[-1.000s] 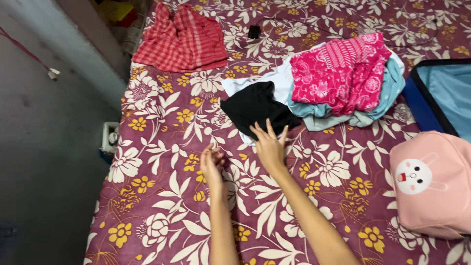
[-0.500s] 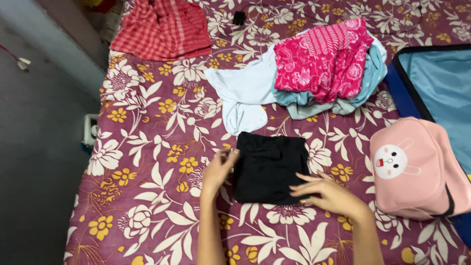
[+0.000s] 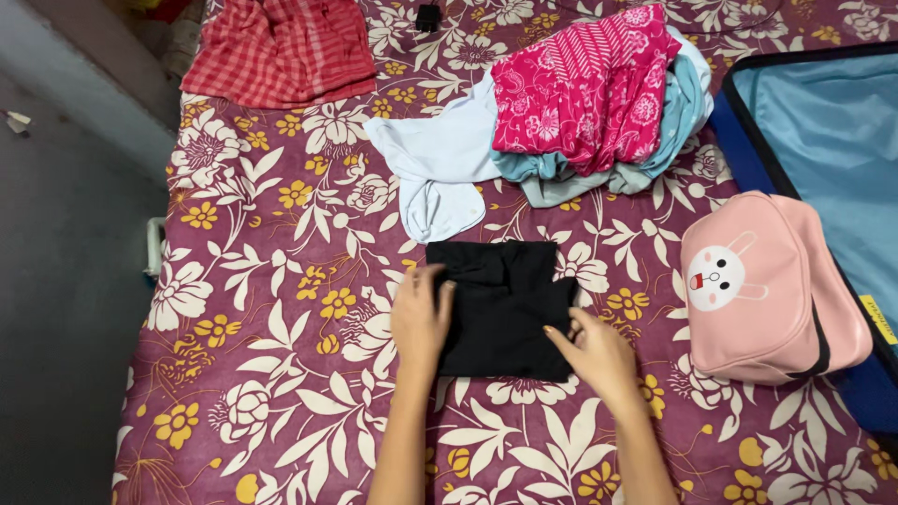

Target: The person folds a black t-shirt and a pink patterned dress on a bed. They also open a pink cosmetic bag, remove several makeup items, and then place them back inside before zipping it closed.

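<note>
Both hands lay flat, fingers spread, gripping nothing: left hand (image 3: 419, 318) at nine o'clock, right hand (image 3: 599, 353) at four o'clock of the black garment (image 3: 505, 304), seemingly smoothing it mid-bed (image 3: 281, 281).

A black folded garment (image 3: 502, 309) lies flat near the middle of the bed (image 3: 281, 281), on its maroon floral sheet. The left hand (image 3: 420, 318) rests palm-down on the garment's left edge; the right hand (image 3: 599, 355) touches its lower right corner with spread fingers. Toward the far edge sits a pile of pink, white and light blue clothes (image 3: 571, 103), with a red checked cloth (image 3: 281, 51) at the far left corner. A pink rabbit-face pouch (image 3: 767, 290) lies by the right edge, against an open blue suitcase (image 3: 823, 140).
</note>
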